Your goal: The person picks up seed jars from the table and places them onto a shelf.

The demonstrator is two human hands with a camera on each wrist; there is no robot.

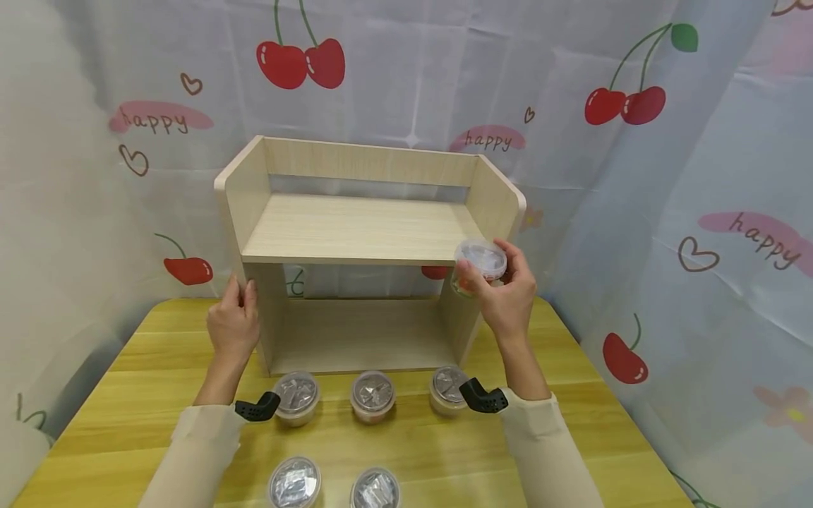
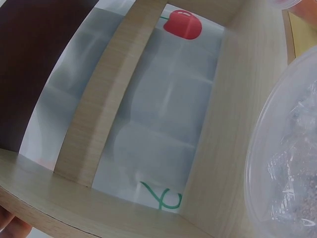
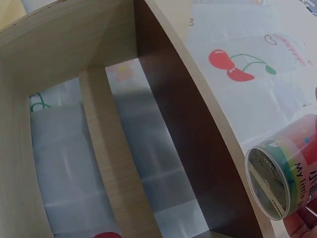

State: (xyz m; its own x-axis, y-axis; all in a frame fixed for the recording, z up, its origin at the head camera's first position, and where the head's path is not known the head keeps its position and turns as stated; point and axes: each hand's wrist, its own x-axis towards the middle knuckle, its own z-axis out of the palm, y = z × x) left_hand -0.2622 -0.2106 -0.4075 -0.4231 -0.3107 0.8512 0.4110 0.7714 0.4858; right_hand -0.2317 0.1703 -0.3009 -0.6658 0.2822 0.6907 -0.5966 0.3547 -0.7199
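Note:
A light wooden two-tier shelf [image 1: 356,229] stands on the table. My left hand [image 1: 233,321] pinches the front edge of its left side panel [image 1: 238,204]; in the left wrist view only fingertips [image 2: 15,229] show outside the panel. My right hand [image 1: 511,296] grips a round clear plastic tub [image 1: 480,259] with a transparent lid, in front of the right end of the upper board. In the right wrist view, the tub [image 3: 277,173] shows a colourful printed label and a clear bottom, tilted in my fingers.
Several lidded tubs stand before the shelf: a left tub [image 1: 296,395], a middle tub [image 1: 372,394] and a right tub [image 1: 448,386] in one row. Nearer are two more, a left one [image 1: 294,483] and a right one [image 1: 375,488]. A cherry-print curtain [image 1: 406,85] hangs behind.

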